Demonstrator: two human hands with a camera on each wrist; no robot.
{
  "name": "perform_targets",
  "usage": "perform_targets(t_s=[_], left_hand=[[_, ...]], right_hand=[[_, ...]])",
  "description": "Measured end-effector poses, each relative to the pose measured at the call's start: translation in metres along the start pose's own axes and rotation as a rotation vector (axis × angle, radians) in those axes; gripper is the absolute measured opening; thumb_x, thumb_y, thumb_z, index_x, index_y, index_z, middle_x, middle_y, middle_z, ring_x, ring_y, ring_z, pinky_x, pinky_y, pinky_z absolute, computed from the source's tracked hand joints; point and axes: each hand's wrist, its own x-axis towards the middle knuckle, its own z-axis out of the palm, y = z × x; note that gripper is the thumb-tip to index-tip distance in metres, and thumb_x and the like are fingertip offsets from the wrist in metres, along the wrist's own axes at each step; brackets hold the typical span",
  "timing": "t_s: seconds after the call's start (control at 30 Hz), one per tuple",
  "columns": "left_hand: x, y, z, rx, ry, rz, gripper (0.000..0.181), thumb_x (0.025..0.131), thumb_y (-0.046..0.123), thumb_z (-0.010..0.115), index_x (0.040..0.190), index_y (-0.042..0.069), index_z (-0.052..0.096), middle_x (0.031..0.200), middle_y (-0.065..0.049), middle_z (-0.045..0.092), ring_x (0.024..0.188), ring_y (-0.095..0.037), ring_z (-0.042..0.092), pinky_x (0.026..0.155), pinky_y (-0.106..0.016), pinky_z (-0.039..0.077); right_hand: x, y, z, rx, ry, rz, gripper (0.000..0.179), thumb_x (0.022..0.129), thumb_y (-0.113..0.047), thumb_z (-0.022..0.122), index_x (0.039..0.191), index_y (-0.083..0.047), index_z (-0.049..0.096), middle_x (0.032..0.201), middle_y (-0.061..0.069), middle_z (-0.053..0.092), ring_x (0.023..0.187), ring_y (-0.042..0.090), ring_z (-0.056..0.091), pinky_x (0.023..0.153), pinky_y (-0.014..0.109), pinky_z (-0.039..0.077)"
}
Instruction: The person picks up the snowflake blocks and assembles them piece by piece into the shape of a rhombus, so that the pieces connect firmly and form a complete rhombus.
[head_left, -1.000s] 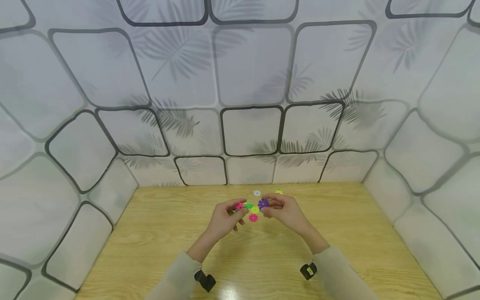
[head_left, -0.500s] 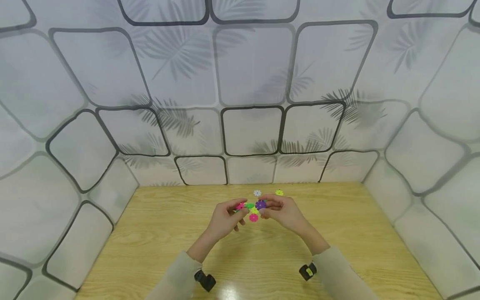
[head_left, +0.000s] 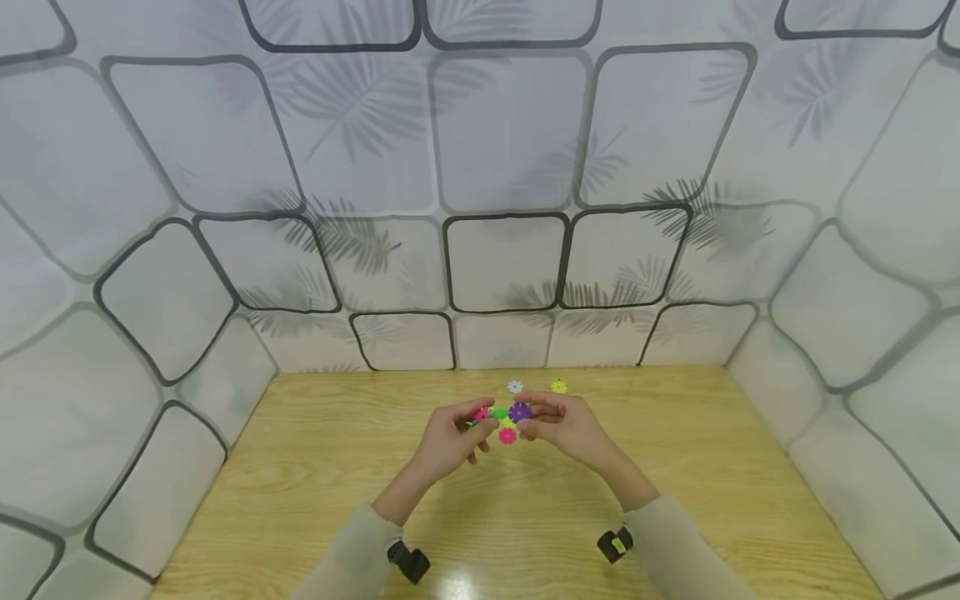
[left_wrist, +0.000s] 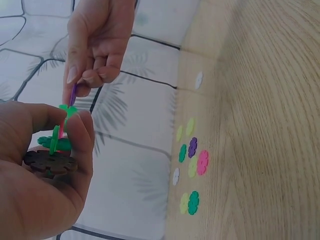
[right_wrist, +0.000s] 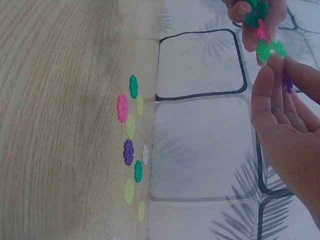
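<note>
Over the desk [head_left: 480,517], the left hand's grip [head_left: 447,437] holds a cluster of joined discs [left_wrist: 54,140]; the right hand's grip [head_left: 573,425] pinches one purple disc [head_left: 520,412] just right of the cluster's light green end disc [right_wrist: 271,51], contact unclear; loose on the desk lie four yellow discs [right_wrist: 129,191], two green discs [right_wrist: 133,86], two white discs [left_wrist: 199,80], one pink disc [right_wrist: 122,108], one second purple disc [right_wrist: 128,152].

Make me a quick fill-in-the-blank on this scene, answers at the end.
1. The right hand pinches a flat, notched disc that is ____ in color.
2. In the right wrist view, a ____ piece shows between the green discs at the left hand.
3. In the head view, the rightmost loose disc is ____.
4. The table has a ____-grain surface.

Missing words: purple; pink; yellow; wood.
</note>
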Motion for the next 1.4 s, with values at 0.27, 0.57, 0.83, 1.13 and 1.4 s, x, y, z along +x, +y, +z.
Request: perform_targets(t_s=[0.27,0.57,0.83,1.13,1.4], left_hand=[[-0.0015,0.0037,-0.0019,0.030,-0.032,0.001,0.042,0.104,0.018,0.069,0.141,-0.001,0.065,0.082,-0.013,0.074,0.061,-0.008,0.065,0.050,-0.034,0.060],[-0.0011,0.0037,-0.0030,0.040,-0.041,0.005,0.043,0.105,0.017,0.068,0.143,0.000,0.063,0.086,-0.013,0.074,0.063,-0.008,0.065,0.051,-0.025,0.058],[-0.0011,0.0038,-0.0021,0.050,-0.075,0.022,0.044,0.105,0.016,0.067,0.144,-0.005,0.060,0.084,-0.017,0.072,0.065,-0.007,0.064,0.054,-0.026,0.059],[-0.0014,0.0054,0.0013,0.041,-0.062,0.036,0.045,0.104,0.012,0.067,0.143,-0.009,0.059,0.080,-0.022,0.071,0.064,-0.022,0.066,0.054,-0.021,0.056],[-0.0025,0.0042,0.0023,0.036,-0.076,0.039,0.046,0.104,0.012,0.067,0.144,-0.009,0.058,0.081,-0.026,0.071,0.063,-0.009,0.063,0.055,-0.020,0.056]], right_hand=[[-0.0030,-0.0058,-0.0004,-0.002,-0.019,-0.011,0.041,0.103,-0.009,0.068,0.142,0.002,0.062,0.108,0.020,0.072,0.095,0.025,0.076,0.085,0.029,0.064],[-0.0020,-0.0030,-0.0015,0.002,-0.026,-0.024,0.041,0.103,-0.009,0.066,0.143,0.001,0.062,0.112,0.028,0.071,0.091,0.013,0.074,0.089,0.039,0.065],[-0.0001,0.0001,-0.0012,0.008,-0.050,-0.027,0.041,0.104,-0.007,0.065,0.144,0.001,0.061,0.110,0.018,0.073,0.092,0.013,0.075,0.085,0.028,0.064],[-0.0013,-0.0060,-0.0019,-0.031,-0.063,-0.059,0.042,0.103,-0.008,0.068,0.143,0.004,0.061,0.109,0.023,0.074,0.093,0.024,0.077,0.081,0.026,0.064],[-0.0007,-0.0019,-0.0011,-0.044,-0.058,-0.058,0.042,0.102,-0.009,0.069,0.142,0.002,0.063,0.100,0.015,0.075,0.087,0.023,0.077,0.077,0.029,0.065]])
